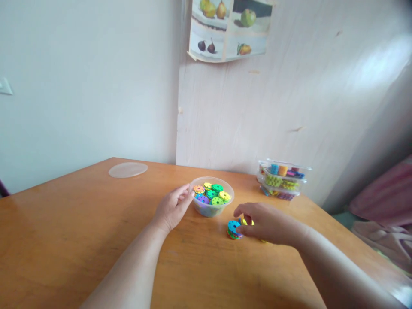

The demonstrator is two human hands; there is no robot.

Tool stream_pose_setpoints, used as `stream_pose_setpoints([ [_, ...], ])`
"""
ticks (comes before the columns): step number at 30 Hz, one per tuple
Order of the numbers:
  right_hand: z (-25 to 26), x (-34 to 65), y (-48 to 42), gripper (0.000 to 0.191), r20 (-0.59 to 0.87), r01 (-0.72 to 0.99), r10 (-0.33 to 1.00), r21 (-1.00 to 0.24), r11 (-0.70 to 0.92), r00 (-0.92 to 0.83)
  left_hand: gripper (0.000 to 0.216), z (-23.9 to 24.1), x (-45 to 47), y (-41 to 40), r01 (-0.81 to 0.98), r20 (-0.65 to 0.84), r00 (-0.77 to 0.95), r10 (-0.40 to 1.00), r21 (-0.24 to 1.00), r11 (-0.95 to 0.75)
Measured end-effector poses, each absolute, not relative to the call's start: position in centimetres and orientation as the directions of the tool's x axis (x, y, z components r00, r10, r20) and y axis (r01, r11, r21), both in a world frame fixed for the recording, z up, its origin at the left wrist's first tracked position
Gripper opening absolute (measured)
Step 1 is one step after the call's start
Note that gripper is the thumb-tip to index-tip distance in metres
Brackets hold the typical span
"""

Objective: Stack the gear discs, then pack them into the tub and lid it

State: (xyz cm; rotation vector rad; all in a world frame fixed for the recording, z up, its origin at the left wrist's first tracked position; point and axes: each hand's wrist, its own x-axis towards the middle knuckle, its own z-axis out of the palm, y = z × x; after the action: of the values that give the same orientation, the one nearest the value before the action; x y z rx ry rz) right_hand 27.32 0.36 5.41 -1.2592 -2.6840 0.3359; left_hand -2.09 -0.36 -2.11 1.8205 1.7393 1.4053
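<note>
A clear round plastic bowl (210,210) holds several notched plastic discs (212,194) in green, yellow, orange, purple and blue. My left hand (174,207) grips the bowl's left rim, thumb towards me and fingers round the far side. Just right of the bowl, a blue notched disc (232,225) tops a small pile on the table. Over this pile hovers my right hand (268,223), thumb and forefinger apart, the thumb tip close to the blue disc; I cannot tell whether it touches. Yellow discs (245,222) behind and under this hand are partly hidden.
The wooden table (96,249) meets the wall at the back. A flat translucent lid (128,170) lies at the back left. Stacked clear boxes (283,180) of colourful pieces stand at the back right. Pink cloth (386,193) lies beyond the table's right edge.
</note>
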Motion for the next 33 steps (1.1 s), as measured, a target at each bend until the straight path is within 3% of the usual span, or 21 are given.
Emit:
stream_pose_setpoints([
  [4,4.3,29.9,1.0,0.028,0.197,0.796,0.849,-0.297,0.527,-0.490,0.046,-1.6,-2.2,-0.4,0.781,0.614,-0.177,0.769,0.563,-0.269],
  [8,2.0,34.0,3.6,0.040,0.310,0.907,0.926,-0.289,0.307,-0.214,0.038,-0.9,-2.1,-0.8,0.878,0.725,-0.146,0.673,0.408,-0.250],
  [13,-1.3,36.7,6.4,0.044,0.168,0.973,0.984,-0.232,-0.012,0.052,0.026,-0.3,-1.4,-1.5,0.907,0.780,-0.092,0.619,0.322,-0.271],
  [17,-2.5,36.6,7.3,0.046,0.133,0.975,0.990,-0.221,-0.021,0.052,0.016,0.1,0.5,-2.4,0.920,0.800,0.039,0.598,0.206,-0.334],
  [25,-2.8,36.8,8.1,0.047,0.091,0.952,0.993,-0.304,-0.041,0.072,0.014,0.9,6.6,-5.1,0.829,0.709,0.378,0.596,0.029,-0.559],
  [33,-2.8,36.6,7.9,0.045,0.097,0.947,0.993,-0.319,-0.034,0.069,0.029,0.3,10.7,-6.2,0.857,0.425,0.444,0.789,0.056,-0.513],
])
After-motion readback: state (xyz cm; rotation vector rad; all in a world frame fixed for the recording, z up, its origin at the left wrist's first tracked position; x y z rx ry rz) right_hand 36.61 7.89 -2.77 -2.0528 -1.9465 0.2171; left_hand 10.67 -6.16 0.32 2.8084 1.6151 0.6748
